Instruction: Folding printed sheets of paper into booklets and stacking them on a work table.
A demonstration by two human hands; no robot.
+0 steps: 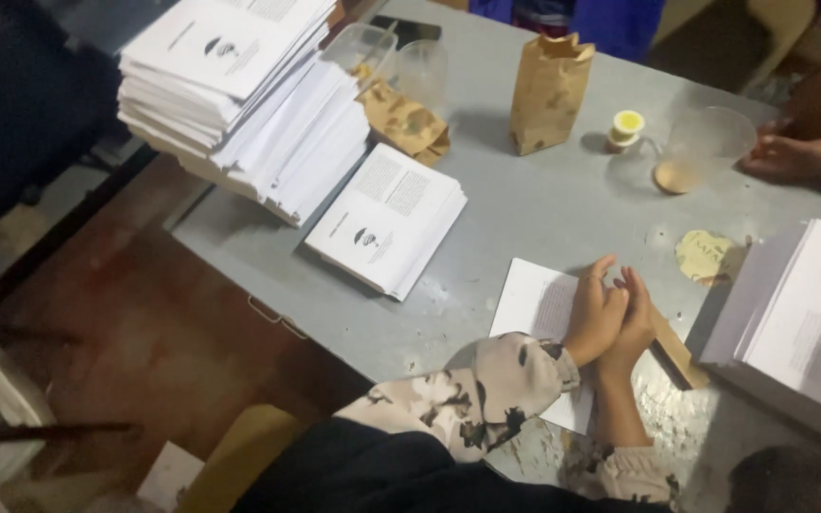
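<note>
My left hand (591, 318) and my right hand (637, 325) lie side by side, fingers stretched and touching, on the right edge of a white printed sheet (536, 302) on the grey table (544, 204). Patterned sleeves cover both forearms. A flat wooden block (678, 358) lies just right of my right hand, partly under it. Whether the fingers pinch the sheet or only press it is hard to tell.
A tall pile of printed booklets (230, 85) sits at the far left, a small pile (387, 220) in the middle, another pile (800, 323) at right. A brown paper bag (548, 90), a clear cup (700, 147), a small yellow-lidded pot (626, 126) and another person's hand (791, 157) are at the back.
</note>
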